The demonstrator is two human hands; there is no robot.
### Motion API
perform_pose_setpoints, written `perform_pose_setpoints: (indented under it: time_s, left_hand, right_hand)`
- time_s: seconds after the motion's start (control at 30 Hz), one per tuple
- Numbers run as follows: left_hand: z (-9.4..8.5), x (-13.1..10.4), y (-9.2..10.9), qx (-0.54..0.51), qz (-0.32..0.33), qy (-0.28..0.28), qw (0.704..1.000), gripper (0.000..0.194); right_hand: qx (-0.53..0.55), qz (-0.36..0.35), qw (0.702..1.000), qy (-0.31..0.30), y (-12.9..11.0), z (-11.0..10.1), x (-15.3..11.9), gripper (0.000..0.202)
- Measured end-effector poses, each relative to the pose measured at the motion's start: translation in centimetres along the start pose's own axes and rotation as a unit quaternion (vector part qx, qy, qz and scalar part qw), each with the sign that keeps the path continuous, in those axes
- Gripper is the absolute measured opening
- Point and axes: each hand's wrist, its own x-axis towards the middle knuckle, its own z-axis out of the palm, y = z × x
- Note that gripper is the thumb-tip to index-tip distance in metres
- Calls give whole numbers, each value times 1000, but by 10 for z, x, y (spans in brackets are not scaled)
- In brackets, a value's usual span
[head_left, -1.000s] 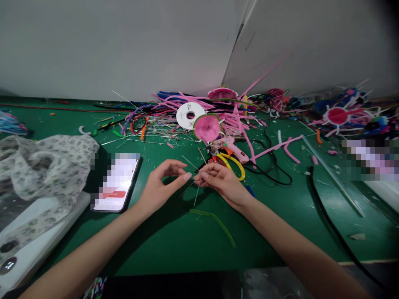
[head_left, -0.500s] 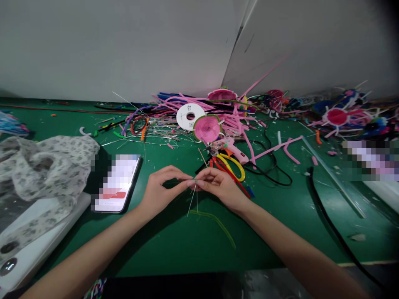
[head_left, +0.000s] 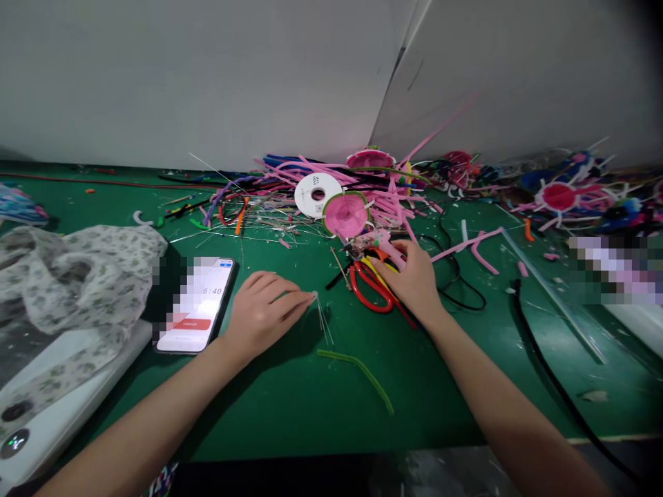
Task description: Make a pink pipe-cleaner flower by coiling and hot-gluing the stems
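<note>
My left hand (head_left: 266, 307) pinches the top of a small bundle of thin wires (head_left: 324, 321), which hang down from the fingertips over the green table. Farther right, my right hand (head_left: 411, 279) has its fingers around the handle of a pink glue gun (head_left: 386, 247) and a yellow-handled tool (head_left: 380, 268); how firmly it grips is hidden. Red-handled pliers or scissors (head_left: 370, 297) lie just left of that hand. A bent yellow-green strip (head_left: 362, 366) rests on the table below the wires.
A lit phone (head_left: 194, 304) and patterned cloth (head_left: 88, 276) are at the left. Behind lie a white spool (head_left: 317, 195), a round pink piece (head_left: 346, 215) and many pipe cleaners. A black cord (head_left: 539, 359) and clear sticks (head_left: 554, 297) lie at the right.
My right hand has left the wires and moved right and up to the glue gun. My left hand has shifted slightly left, still pinching the wires.
</note>
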Motion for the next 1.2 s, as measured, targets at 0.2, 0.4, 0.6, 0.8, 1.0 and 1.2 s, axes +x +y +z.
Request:
perform_pose_setpoints:
  time_s: [0.2,0.4,0.6,0.8,1.0,1.2]
  left_hand:
    - [1,2,2,-5,-16,-24,1000,12]
    - [0,3,4,-28,-50,-52,997,14]
    - [0,2,3,-38,-73,-32,996,13]
    - [-3,4,2,-32,-83,-22,996,12]
    - [-11,16,12,8,-32,-30,999,20]
    - [-14,18,11,33,-3,-38,999,5]
  right_hand:
    - [-28,23,999,-10,0,9,1,46]
    - [19,48,997,50,-1,7,3,39]
    - [56,36,994,85,-2,1,2,36]
    - [-21,51,998,5,2,4,1,51]
    - [-37,46,998,23,-1,4,0,39]
    - [25,77,990,116,-3,-1,1,35]
